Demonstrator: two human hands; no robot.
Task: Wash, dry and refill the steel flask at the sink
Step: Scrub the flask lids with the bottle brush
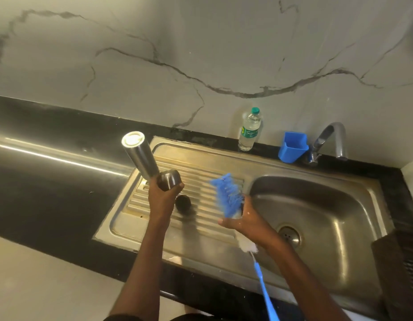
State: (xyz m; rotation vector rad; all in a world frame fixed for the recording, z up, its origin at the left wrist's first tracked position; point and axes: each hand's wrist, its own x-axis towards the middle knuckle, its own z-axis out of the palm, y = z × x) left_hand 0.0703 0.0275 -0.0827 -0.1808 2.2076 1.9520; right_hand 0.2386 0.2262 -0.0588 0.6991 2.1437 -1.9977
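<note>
My left hand [162,200] grips the steel flask [143,156] at its neck end and holds it above the drainboard [201,165], tilted so its shiny base points up and to the left. A blue bottle brush [227,193] is held by my right hand [246,218] just below the bristles, which point up. Its thin blue handle [265,290] trails down towards me, with white foam on the stem. A dark round cap [183,203] lies on the drainboard between my hands. The sink basin [340,216] is to the right.
A curved tap [335,137] stands behind the basin, with a blue plastic holder [292,148] beside it. A clear water bottle [249,129] with a green cap stands against the marble wall. Black counter [50,181] extends left. A dark rack [402,269] sits at the right edge.
</note>
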